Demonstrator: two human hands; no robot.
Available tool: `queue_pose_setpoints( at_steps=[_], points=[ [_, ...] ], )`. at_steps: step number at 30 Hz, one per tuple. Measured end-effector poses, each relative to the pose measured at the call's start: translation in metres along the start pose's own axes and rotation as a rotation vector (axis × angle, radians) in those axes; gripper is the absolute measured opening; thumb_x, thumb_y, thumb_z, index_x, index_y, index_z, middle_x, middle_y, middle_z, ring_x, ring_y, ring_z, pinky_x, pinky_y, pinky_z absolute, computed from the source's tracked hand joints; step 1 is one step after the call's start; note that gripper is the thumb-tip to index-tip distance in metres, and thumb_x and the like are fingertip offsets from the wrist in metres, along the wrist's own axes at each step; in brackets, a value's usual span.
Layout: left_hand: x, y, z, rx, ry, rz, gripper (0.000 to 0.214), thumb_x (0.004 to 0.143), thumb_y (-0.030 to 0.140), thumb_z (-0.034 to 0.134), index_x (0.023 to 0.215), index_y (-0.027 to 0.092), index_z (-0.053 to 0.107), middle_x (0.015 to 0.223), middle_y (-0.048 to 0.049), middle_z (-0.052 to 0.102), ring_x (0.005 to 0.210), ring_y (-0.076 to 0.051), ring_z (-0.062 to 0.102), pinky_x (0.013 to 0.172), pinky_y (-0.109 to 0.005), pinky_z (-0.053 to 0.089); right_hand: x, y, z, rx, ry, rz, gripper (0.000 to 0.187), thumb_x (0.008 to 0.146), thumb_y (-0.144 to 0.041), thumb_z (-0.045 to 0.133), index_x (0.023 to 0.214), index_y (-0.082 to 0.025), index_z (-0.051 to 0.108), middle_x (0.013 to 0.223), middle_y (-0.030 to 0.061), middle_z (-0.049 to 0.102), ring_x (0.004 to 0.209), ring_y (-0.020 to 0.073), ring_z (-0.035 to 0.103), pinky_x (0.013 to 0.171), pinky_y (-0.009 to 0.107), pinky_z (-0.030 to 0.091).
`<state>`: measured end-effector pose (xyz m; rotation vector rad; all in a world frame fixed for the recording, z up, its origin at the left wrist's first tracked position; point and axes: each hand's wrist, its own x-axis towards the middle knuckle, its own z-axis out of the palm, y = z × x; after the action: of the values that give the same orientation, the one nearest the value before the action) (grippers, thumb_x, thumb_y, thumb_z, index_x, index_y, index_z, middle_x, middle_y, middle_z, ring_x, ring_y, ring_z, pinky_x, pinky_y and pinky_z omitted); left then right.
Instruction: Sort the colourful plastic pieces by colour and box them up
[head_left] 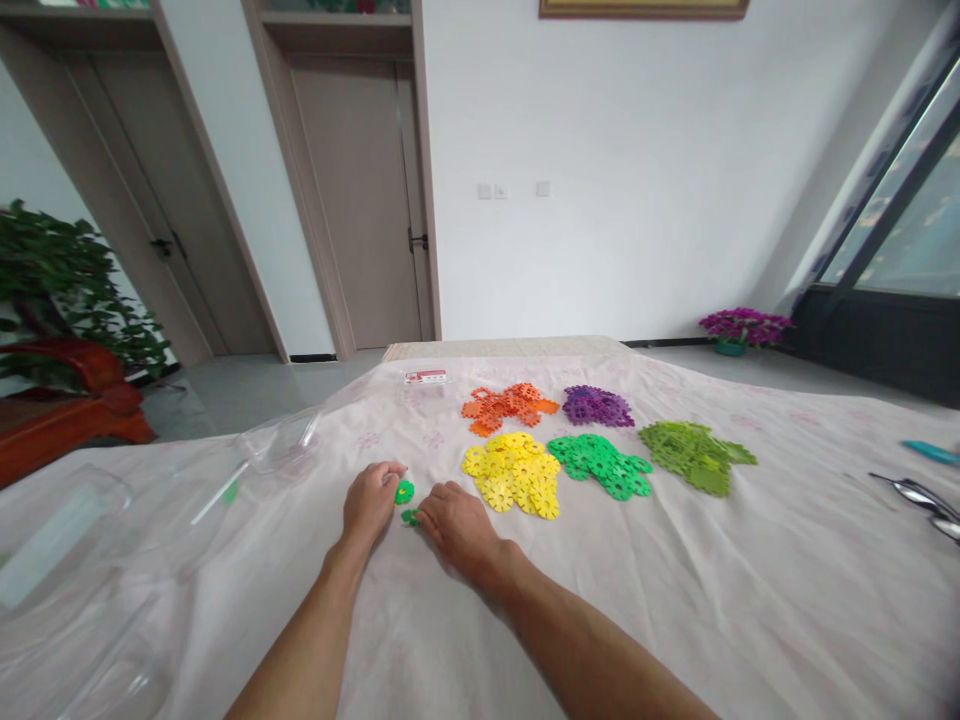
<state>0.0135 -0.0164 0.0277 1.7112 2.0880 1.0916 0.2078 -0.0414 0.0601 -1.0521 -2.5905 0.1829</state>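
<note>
My left hand (370, 500) rests on the white cloth with its fingers curled round a green snowflake disc with a yellow centre (404, 491). My right hand (459, 525) lies just right of it, fingertips pinched on a second green disc (409, 517) flat on the cloth. To the right lie sorted piles of plastic snowflake discs: yellow (513, 474), green (601, 463), lime green (695, 455), orange (506, 405) and purple (597, 405).
A clear plastic jar (285, 445) lies on its side at left, with more clear containers (52, 530) nearer the left edge. A small red-and-white packet (425, 377) sits at the far side. Eyeglasses (922, 498) and a teal item (930, 452) lie at right.
</note>
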Motion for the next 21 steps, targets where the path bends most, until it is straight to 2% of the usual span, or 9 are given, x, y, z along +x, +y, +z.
queue_pose_setpoints(
  at_steps=[6, 11, 15, 17, 21],
  points=[
    [-0.002, 0.002, -0.001, -0.003, 0.016, 0.001, 0.028, 0.086, 0.024, 0.047, 0.099, 0.023, 0.073, 0.115, -0.0039, 0.071, 0.109, -0.02, 0.062, 0.095, -0.03, 0.043, -0.002, 0.025, -0.003, 0.042, 0.178, 0.21, 0.031, 0.102, -0.03, 0.044, 0.082, -0.02, 0.065, 0.085, 0.0027, 0.066, 0.08, 0.014, 0.058, 0.069, 0.025, 0.035],
    [-0.006, 0.006, -0.002, 0.141, 0.077, -0.007, 0.03, 0.091, 0.023, 0.043, 0.101, 0.023, 0.071, 0.111, -0.0063, 0.07, 0.1, -0.02, 0.063, 0.083, -0.029, 0.044, -0.005, 0.065, -0.017, 0.03, 0.372, 0.449, 0.032, 0.101, -0.03, 0.044, 0.08, -0.02, 0.067, 0.084, 0.0043, 0.066, 0.081, 0.016, 0.058, 0.071, 0.027, 0.035],
    [-0.01, 0.01, -0.003, 0.261, 0.059, -0.024, 0.032, 0.095, 0.024, 0.038, 0.106, 0.022, 0.068, 0.113, -0.0077, 0.068, 0.098, -0.021, 0.064, 0.076, -0.029, 0.043, -0.009, 0.093, -0.023, 0.004, 0.568, 0.586, 0.03, 0.101, -0.029, 0.043, 0.112, -0.021, 0.069, 0.104, 0.0081, 0.067, 0.098, 0.0205, 0.058, 0.083, 0.03, 0.039],
    [-0.012, 0.012, -0.003, 0.284, 0.039, -0.006, 0.032, 0.095, 0.023, 0.038, 0.106, 0.022, 0.068, 0.113, -0.008, 0.067, 0.099, -0.021, 0.064, 0.076, -0.028, 0.043, -0.01, 0.098, -0.023, -0.005, 0.631, 0.588, 0.033, 0.1, -0.025, 0.042, 0.123, -0.02, 0.065, 0.11, 0.0093, 0.066, 0.101, 0.0217, 0.058, 0.087, 0.032, 0.04],
    [-0.015, 0.016, -0.001, 0.221, -0.004, 0.098, 0.03, 0.094, 0.021, 0.04, 0.098, 0.022, 0.07, 0.107, -0.0073, 0.068, 0.098, -0.019, 0.065, 0.081, -0.027, 0.045, -0.007, 0.085, -0.017, 0.061, 0.59, 0.38, 0.031, 0.097, -0.018, 0.044, 0.114, -0.021, 0.069, 0.104, 0.008, 0.068, 0.1, 0.0213, 0.059, 0.091, 0.033, 0.042]
  ],
)
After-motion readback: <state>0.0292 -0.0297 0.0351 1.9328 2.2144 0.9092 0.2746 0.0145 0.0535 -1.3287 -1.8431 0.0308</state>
